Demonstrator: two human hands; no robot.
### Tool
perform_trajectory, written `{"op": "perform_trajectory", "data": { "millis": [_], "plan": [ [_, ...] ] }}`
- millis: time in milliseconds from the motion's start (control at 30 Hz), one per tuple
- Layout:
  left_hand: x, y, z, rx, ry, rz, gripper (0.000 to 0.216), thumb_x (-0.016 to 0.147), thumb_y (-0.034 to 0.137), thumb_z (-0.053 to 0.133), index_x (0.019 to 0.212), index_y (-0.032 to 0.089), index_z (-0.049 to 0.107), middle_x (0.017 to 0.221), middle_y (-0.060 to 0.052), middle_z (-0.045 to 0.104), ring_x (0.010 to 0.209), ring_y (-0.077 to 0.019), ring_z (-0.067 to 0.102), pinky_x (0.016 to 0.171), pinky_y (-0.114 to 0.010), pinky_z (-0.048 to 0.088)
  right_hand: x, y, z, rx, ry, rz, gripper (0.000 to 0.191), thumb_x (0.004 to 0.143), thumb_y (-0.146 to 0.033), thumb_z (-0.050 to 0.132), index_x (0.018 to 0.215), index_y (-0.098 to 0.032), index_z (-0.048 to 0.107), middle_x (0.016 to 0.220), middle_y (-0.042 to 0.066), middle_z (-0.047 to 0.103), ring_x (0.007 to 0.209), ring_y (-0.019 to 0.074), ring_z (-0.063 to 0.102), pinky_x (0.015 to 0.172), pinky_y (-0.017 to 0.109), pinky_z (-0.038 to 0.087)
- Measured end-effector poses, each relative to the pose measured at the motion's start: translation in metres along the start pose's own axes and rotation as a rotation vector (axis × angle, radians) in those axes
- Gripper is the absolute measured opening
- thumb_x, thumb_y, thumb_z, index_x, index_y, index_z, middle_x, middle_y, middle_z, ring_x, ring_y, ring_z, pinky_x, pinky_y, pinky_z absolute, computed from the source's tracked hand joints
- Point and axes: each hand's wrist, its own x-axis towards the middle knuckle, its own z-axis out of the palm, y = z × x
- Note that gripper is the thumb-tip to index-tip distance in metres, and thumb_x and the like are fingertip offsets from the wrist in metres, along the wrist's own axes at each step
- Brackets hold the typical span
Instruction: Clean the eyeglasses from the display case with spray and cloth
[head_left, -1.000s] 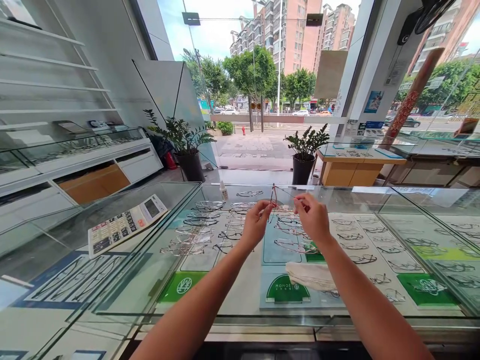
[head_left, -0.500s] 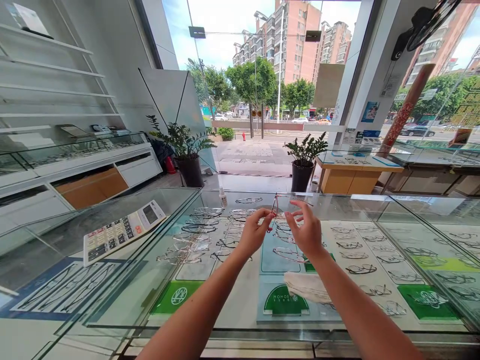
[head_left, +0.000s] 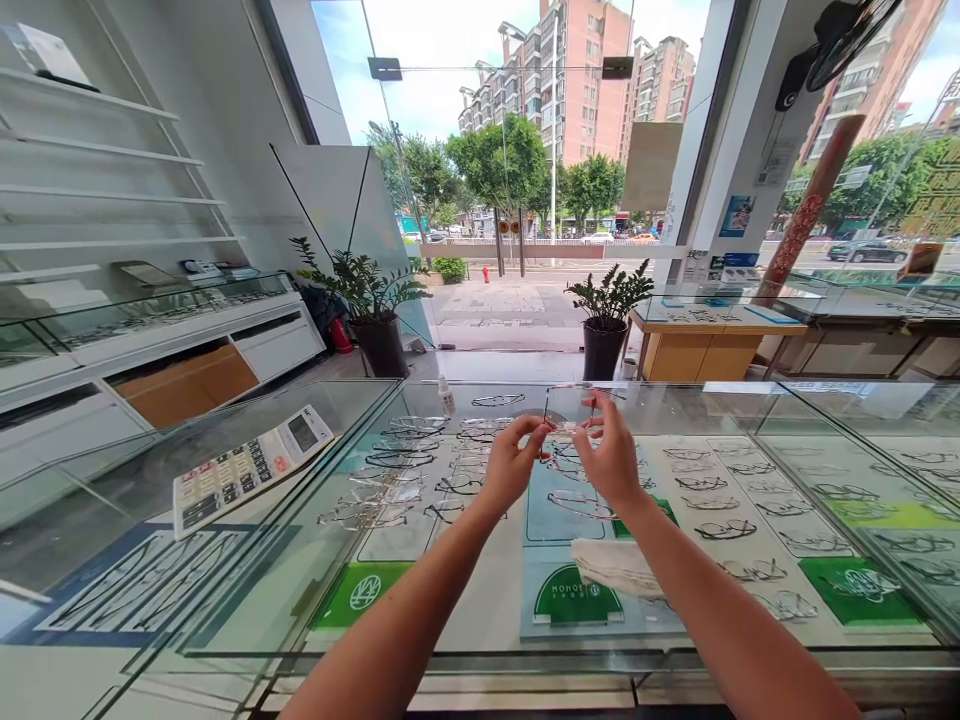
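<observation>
A thin-framed pair of eyeglasses (head_left: 562, 428) is held up above the glass counter, its lenses between my two hands. My left hand (head_left: 516, 458) pinches one side of the frame between thumb and fingers. On the other side, my right hand (head_left: 612, 452) has its thumb at the rim and its fingers curled about the reddish temple. Part of the frame is hidden behind the fingers. Below my right hand, another pair of glasses with reddish temples (head_left: 581, 503) lies on the display. A folded pale cloth (head_left: 619, 568) rests under my right forearm.
The glass counter (head_left: 480, 655) shows several rows of eyeglasses (head_left: 401, 460) and green brand cards (head_left: 576, 597). A calculator (head_left: 251, 470) lies at left, and a small spray bottle (head_left: 446, 395) stands at the back. Potted plants (head_left: 606, 345) flank the glass doors beyond.
My right hand, open and apart from the glasses half a second ago, has closed on their right side. The glasses have turned from edge-on to facing across between both hands.
</observation>
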Motion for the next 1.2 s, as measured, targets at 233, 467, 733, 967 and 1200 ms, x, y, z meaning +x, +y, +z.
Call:
{"op": "perform_trajectory", "data": {
  "millis": [233,467,733,967,1200],
  "plan": [
    [0.01,0.001,-0.013,-0.13,0.179,-0.034,0.056,0.085,0.073,0.077,0.098,0.019,0.071,0.115,-0.011,0.077,0.111,-0.027,0.072,0.075,-0.037,0.072,0.002,0.008,-0.002,-0.235,-0.071,-0.086,0.017,0.093,-0.022,0.061,0.101,-0.022,0.075,0.122,0.014,0.078,0.121,0.037,0.065,0.109,0.059,0.051],
    [0.012,0.001,-0.017,-0.133,0.2,-0.049,0.059,0.082,0.075,0.078,0.097,0.019,0.071,0.115,-0.012,0.076,0.112,-0.0278,0.072,0.072,-0.036,0.071,0.0,0.006,-0.002,-0.294,-0.103,-0.104,0.015,0.096,-0.029,0.066,0.101,-0.023,0.078,0.102,0.01,0.082,0.113,0.0365,0.07,0.127,0.071,0.029],
    [-0.001,0.002,-0.001,-0.082,0.03,-0.033,0.048,0.088,0.065,0.078,0.087,0.018,0.072,0.141,-0.015,0.063,0.123,-0.0305,0.068,0.07,-0.029,0.066,-0.011,-0.016,0.006,0.062,-0.292,-0.156,0.034,0.104,-0.036,0.065,0.136,-0.024,0.07,0.131,0.012,0.078,0.124,0.0327,0.069,0.108,0.053,0.056],
    [-0.002,0.007,-0.001,-0.174,-0.074,-0.092,0.043,0.088,0.062,0.08,0.099,0.021,0.079,0.142,-0.014,0.063,0.118,-0.0283,0.07,0.078,-0.034,0.067,-0.012,-0.009,0.011,0.189,-0.28,-0.102,0.027,0.106,-0.039,0.063,0.127,-0.024,0.071,0.125,0.013,0.078,0.118,0.031,0.072,0.104,0.05,0.059],
    [0.012,0.012,-0.032,0.534,0.218,0.194,0.028,0.1,0.044,0.068,0.118,0.026,0.08,0.143,-0.014,0.066,0.141,-0.0362,0.056,0.125,-0.06,0.04,-0.002,-0.004,0.002,0.152,-0.253,-0.059,0.036,0.11,-0.047,0.054,0.133,-0.025,0.071,0.13,0.013,0.076,0.124,0.0317,0.071,0.107,0.051,0.057]
  ]
}}
